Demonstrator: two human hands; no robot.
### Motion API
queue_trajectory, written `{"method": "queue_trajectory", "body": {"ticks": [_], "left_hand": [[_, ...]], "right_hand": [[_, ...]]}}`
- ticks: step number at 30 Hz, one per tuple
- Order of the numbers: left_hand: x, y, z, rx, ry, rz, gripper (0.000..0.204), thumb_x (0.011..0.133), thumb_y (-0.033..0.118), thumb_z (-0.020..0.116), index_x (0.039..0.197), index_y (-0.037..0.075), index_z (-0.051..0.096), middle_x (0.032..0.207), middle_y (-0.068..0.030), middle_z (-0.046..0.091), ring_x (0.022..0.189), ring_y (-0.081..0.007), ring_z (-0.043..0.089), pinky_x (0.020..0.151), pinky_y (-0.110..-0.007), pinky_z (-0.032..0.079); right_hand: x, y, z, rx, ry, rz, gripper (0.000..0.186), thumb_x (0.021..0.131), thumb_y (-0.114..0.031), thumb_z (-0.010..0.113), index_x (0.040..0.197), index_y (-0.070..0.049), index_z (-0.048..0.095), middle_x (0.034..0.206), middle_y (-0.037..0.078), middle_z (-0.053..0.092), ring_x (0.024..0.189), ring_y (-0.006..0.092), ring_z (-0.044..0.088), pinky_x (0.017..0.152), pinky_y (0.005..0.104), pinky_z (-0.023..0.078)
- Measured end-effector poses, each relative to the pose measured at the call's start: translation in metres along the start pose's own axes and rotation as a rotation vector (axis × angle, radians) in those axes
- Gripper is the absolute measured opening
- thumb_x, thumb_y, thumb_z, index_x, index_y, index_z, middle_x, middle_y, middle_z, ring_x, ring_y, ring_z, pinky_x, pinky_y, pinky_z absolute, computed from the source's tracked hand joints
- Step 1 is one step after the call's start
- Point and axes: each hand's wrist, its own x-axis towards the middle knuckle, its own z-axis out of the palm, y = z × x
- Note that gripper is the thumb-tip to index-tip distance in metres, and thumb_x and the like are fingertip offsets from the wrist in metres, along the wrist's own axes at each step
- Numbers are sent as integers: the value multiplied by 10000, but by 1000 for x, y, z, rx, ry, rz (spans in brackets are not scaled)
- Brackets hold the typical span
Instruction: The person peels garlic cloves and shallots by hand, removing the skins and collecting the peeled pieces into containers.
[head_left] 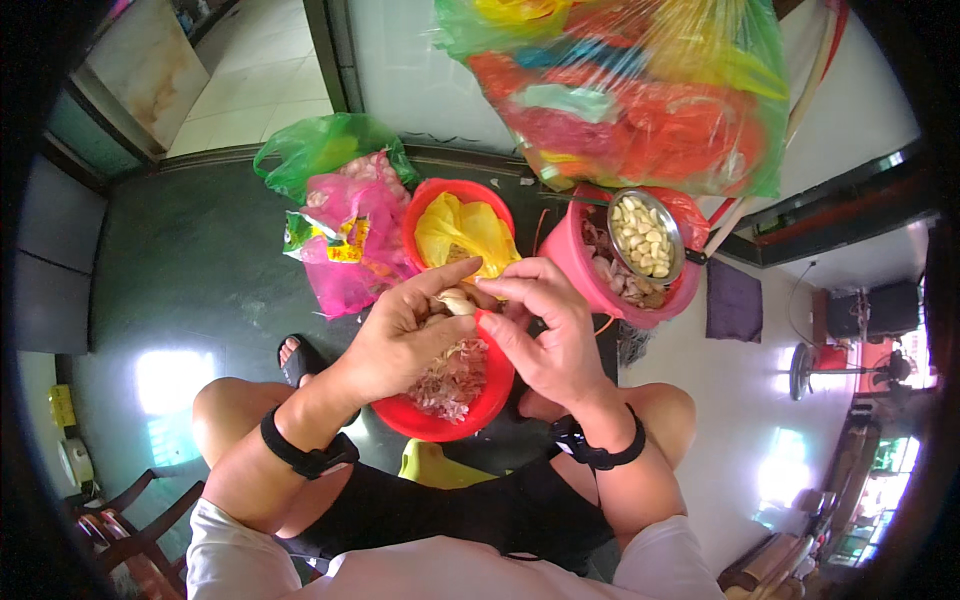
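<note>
My left hand (405, 335) is curled around garlic (456, 300), pale cloves showing between thumb and fingers. From the other side my right hand (548, 325) closes on the same garlic, thumb and forefinger pinched at its edge. A bit of red shows by the right thumb tip; whether it is a tool or the basin behind, I cannot tell. Both hands hover over a red basin (440, 432) that holds papery garlic skins (450, 383). Beyond the right hand, a metal bowl (682, 238) of peeled garlic cloves (642, 232) rests on a pink bucket (568, 250).
Ahead stands another red basin (412, 215) lined with a yellow plastic bag (465, 228). Left of it lie a pink net bag (345, 275) with garlic and a green plastic bag (325, 150). A large clear bag of coloured plastic bags (640, 100) hangs above the bucket.
</note>
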Motion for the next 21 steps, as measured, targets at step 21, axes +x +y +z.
{"method": "queue_trajectory", "body": {"ticks": [21], "left_hand": [[-5, 23, -5, 518, 304, 34, 458, 872, 75, 806, 1312, 1, 703, 962, -151, 767, 800, -97, 677, 767, -289, 570]], "right_hand": [[15, 7, 43, 568, -48, 387, 184, 1025, -171, 694, 1063, -2, 632, 923, 20, 648, 835, 78, 589, 751, 277, 502]]}}
